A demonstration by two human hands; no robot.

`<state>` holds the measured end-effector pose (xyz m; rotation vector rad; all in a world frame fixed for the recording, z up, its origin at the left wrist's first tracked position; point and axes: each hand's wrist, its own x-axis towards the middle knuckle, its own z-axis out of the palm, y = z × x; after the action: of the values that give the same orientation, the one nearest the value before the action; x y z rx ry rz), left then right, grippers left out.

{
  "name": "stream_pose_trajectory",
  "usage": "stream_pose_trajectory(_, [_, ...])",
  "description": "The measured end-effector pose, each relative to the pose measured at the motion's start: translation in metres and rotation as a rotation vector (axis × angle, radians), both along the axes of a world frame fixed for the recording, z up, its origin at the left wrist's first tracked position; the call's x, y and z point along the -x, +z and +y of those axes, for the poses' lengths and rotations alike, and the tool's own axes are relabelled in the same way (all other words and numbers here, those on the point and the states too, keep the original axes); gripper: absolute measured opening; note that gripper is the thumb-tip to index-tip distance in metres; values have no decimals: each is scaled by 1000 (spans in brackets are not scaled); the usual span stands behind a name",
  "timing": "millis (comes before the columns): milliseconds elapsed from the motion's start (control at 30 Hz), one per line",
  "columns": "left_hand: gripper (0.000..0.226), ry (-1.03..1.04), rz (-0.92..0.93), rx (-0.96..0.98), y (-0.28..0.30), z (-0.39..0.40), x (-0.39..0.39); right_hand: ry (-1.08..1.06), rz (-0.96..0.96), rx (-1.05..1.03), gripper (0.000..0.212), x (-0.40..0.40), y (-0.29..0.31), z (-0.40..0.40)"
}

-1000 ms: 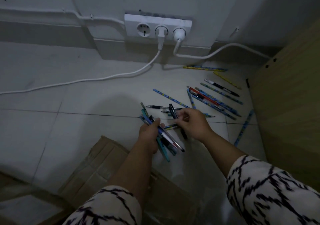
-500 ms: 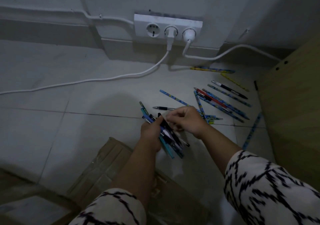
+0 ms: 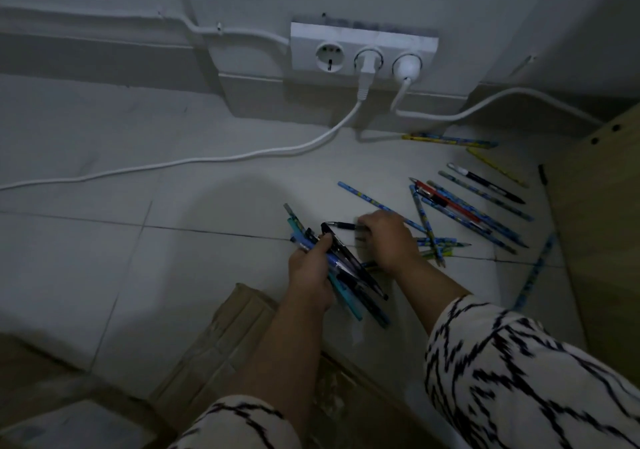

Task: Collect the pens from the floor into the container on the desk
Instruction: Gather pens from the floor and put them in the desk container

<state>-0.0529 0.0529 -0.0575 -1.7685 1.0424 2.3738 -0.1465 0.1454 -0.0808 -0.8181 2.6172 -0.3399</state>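
Left hand [image 3: 310, 268] grips a pen bundle [image 3: 346, 272], right hand [image 3: 389, 240] pinches a black pen [image 3: 343, 225], its fingertips hidden; dim tiled floor [image 3: 104, 275], more pens [image 3: 467, 206] right of grips.

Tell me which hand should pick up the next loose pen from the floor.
Right. The left hand already grips a bundle of pens, so it is full. The right hand is down at the black pen, nearest the loose pens on the floor.
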Motion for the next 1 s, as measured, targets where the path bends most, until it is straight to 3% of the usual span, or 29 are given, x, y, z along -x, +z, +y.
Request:
stream_pose_trajectory(67, [17,-7,-11,13,1,0,1,7,19,-50,31,-1,0,0])
stream_pose_trajectory(200, [41,-34,-15,16,0,3,2,5,38,-62,28,-1,0,1])
stream_pose_trajectory(433, [23,92,21,-48,-2,0,5,-244,-25,290,17,-10,25,-2])
stream_pose_trajectory(533, [22,166,4,-96,-2,-1,5,-211,-194,362,18,-24,40,-7])
stream_pose_trajectory(700, [38,208,86,-156,8,4,3,-65,-283,236,36,-41,53,-1])
stream_pose_trajectory(900, [44,9,112,-78,31,19,4,49,-279,153,19,-50,72,13])
stream_pose_trajectory(1000, [28,-41,77,-52,37,24,4,108,-290,112,26,-50,74,23])
